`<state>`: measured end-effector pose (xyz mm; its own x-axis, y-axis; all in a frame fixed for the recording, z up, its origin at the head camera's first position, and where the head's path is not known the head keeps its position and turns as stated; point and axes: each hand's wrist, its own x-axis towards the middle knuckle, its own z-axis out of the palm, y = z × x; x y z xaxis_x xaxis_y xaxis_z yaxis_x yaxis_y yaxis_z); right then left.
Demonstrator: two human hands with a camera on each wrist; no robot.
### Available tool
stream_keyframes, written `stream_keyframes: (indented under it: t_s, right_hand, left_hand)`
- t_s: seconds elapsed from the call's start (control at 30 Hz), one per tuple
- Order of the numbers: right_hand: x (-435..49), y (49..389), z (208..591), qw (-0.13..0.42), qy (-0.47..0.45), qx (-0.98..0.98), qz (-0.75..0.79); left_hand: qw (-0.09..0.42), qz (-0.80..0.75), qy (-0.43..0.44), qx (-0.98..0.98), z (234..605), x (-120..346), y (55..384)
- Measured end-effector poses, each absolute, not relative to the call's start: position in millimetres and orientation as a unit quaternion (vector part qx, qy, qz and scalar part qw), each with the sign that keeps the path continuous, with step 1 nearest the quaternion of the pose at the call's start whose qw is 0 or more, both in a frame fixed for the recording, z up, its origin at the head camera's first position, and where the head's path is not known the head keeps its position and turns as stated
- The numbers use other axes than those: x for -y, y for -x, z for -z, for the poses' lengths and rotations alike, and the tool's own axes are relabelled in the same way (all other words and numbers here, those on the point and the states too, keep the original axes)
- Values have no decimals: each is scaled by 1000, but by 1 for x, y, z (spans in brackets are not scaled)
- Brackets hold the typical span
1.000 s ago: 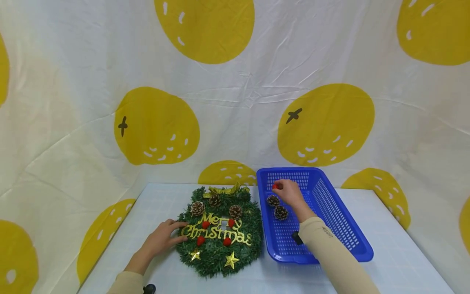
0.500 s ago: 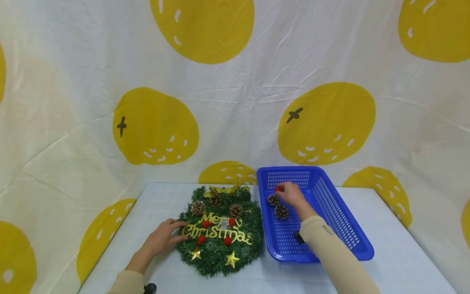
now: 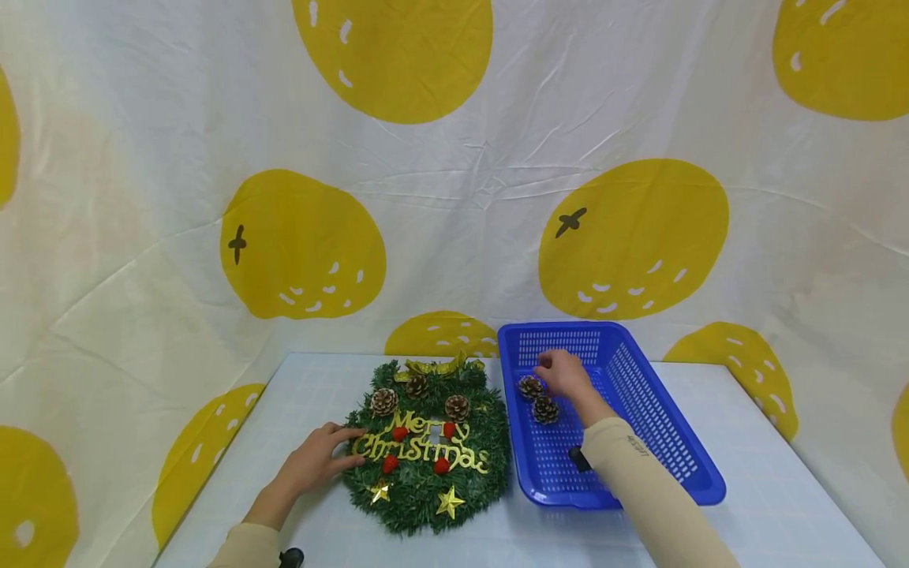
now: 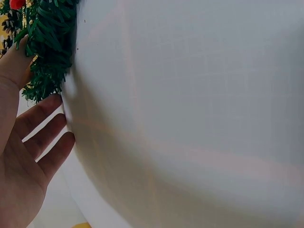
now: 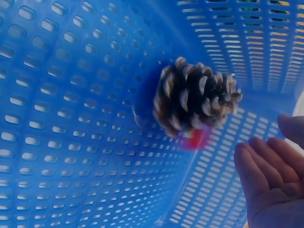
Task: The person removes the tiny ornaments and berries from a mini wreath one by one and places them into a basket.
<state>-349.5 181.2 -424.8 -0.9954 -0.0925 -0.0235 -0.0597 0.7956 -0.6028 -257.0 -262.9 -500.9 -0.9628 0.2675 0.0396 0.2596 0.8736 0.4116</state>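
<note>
My left hand (image 3: pixel 312 461) rests on the left edge of a green Christmas wreath (image 3: pixel 412 480), its fingers extended; in the left wrist view the thumb lies against the greenery (image 4: pixel 50 38). Gold "Merry Christmas" lettering, pinecones, gold stars and small red balls (image 3: pixel 442 466) decorate the wreath. Inside the blue plastic basket (image 3: pixel 568 502), my right hand (image 3: pixel 562 372) hovers with nothing in its fingers. A blurred small red ball (image 5: pixel 194 140) is beside a pinecone (image 5: pixel 197 97) in the right wrist view, apart from the fingers. Another pinecone (image 3: pixel 545 409) lies nearer me.
The basket stands right of the wreath on a pale table (image 3: pixel 284 394), its perforated sides rising around the right hand. A white curtain (image 3: pixel 461 260) with yellow fruit prints hangs behind. A gold ribbon bow (image 3: pixel 440 368) tops the wreath.
The right hand has let go of the small red ball, which now sits by the pinecone in the basket. The left hand stays in place on the wreath.
</note>
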Motion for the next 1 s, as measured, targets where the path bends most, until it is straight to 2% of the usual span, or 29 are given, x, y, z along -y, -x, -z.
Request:
stream_keyframes:
  t_s: [0.27, 0.5, 1.0]
  right_hand:
    - [-182, 348, 423, -11, 47, -944, 327]
    - [-180, 341, 410, -19, 53, -936, 348]
    - [-137, 273, 370, -64, 154, -922, 350]
  left_hand:
    - [5, -211, -135, -968, 502, 263, 257]
    - [5, -213, -135, -968, 502, 262, 256]
    - [7, -211, -130, -969, 501, 263, 256]
